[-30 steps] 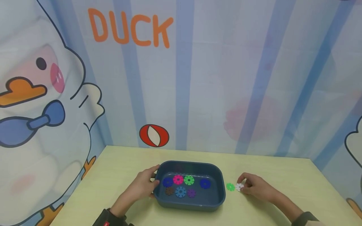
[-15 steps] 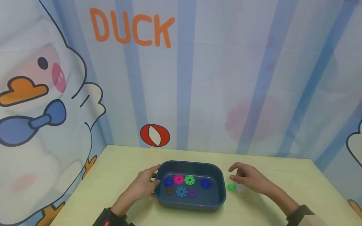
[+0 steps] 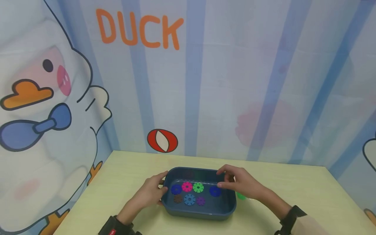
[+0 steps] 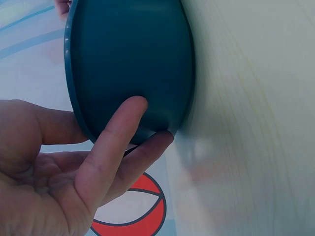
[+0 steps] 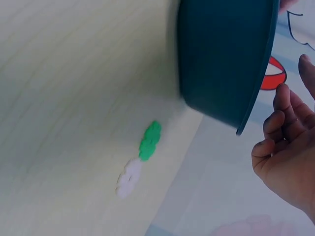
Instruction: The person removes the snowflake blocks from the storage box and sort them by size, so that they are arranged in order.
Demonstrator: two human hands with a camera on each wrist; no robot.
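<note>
My left hand (image 3: 148, 193) grips the left end of a dark blue plastic tray (image 3: 199, 215), its fingers (image 4: 113, 147) against the outer wall and thumb at the rim. Notched snowflake building discs lie flat inside it: pink (image 3: 187, 186), light green (image 3: 198, 187), light blue (image 3: 189, 199), brown (image 3: 178, 198), purple (image 3: 201, 201) and two dark blue ones. My right hand (image 3: 241, 181) hovers over the tray's right end, fingers loosely bent around nothing, near the right dark blue disc (image 3: 215, 192).
On the pale table (image 3: 141, 163) right of the tray, a green disc (image 5: 150, 141) and a white disc (image 5: 129, 178) lie end to end. In the head view my right hand and forearm hide the white one. A printed duck curtain (image 3: 217, 98) hangs behind the table.
My right hand has let go of the white disc, leaving it beside the green one, and moved left over the tray. The left hand keeps its hold on the tray.
</note>
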